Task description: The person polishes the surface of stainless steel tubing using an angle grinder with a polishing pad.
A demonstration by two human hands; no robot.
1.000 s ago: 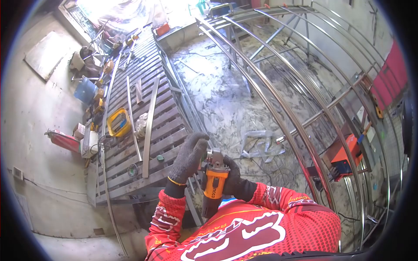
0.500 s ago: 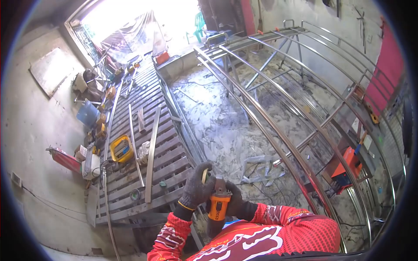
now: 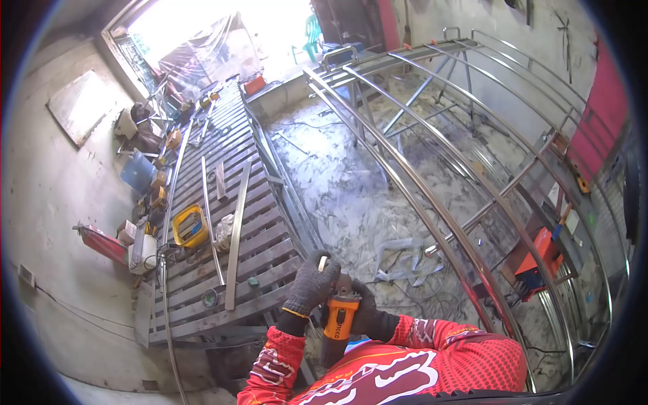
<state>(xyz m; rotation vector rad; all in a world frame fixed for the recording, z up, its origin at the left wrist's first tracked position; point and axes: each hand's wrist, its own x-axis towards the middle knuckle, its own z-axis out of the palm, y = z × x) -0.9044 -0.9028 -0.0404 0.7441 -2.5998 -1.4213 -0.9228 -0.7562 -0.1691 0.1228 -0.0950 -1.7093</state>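
Orange angle grinder (image 3: 337, 322) gripped by gloved right hand (image 3: 364, 312), gloved left hand (image 3: 312, 285) closed over its head, steel grating (image 3: 223, 202) just beside; curved steel tubes (image 3: 432, 202) opposite.

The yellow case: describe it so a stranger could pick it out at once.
Start at the long slatted metal gate lying flat on the left of the floor. Near its left edge, about level with the loose bar lying across the slats, sits the yellow case. It is the only bright yellow thing there.
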